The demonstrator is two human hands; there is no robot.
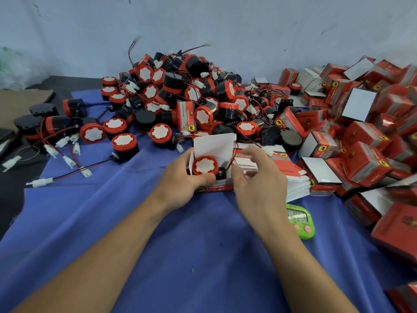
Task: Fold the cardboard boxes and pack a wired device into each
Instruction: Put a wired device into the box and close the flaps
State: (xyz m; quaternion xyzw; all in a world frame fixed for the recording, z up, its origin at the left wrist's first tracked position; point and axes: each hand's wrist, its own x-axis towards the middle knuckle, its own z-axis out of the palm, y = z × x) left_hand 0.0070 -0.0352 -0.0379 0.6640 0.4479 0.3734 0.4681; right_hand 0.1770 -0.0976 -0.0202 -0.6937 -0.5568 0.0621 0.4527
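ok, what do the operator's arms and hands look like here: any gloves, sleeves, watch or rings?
Both bare. The left hand and right hand wear no gloves, and no rings show on the visible fingers. The left forearm and right forearm run uncovered to the frame's bottom edge: no sleeves, watch, bands or markers in view.

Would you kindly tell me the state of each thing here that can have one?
open box, lid flap up, not closed.
device, seated inside the open box, white face showing.
left hand, grips the open box.
right hand, fingers curled at the box's right side; grip unclear.
loose devices, heaped, unpacked.
flat boxes, stacked, unfolded.
finished boxes, closed, piled at right.
timer, lying face up.
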